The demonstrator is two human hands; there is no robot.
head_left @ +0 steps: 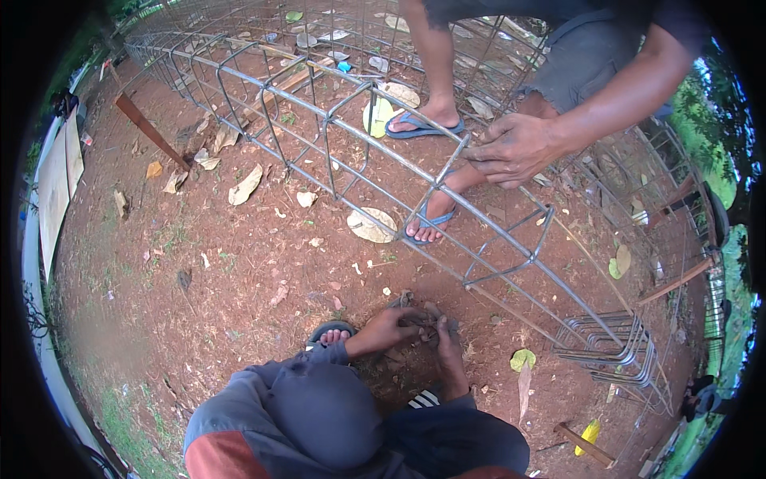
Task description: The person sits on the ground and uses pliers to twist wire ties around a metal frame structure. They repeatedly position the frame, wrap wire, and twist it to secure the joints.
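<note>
My left hand (396, 326) and my right hand (448, 338) are close together, low over the red soil in front of my bent knees. Their fingers are curled and almost meet. A small dark, thin thing (405, 300) shows by the fingertips; its kind is too unclear to tell. Just beyond my hands, a long steel rebar cage (437, 185) crosses from far left to near right, with stirrups around its bars. Bunched stirrups (610, 349) gather at its near right end. Another person's hand (511, 149) is beside the top bar on the far side.
The other person's sandalled feet (435, 126) stand behind the cage. More rebar mesh (495, 60) lies at the back. A wooden stake (152, 132) leans at left; another wooden piece (585, 445) lies at lower right. Dry leaves (245, 185) litter the soil.
</note>
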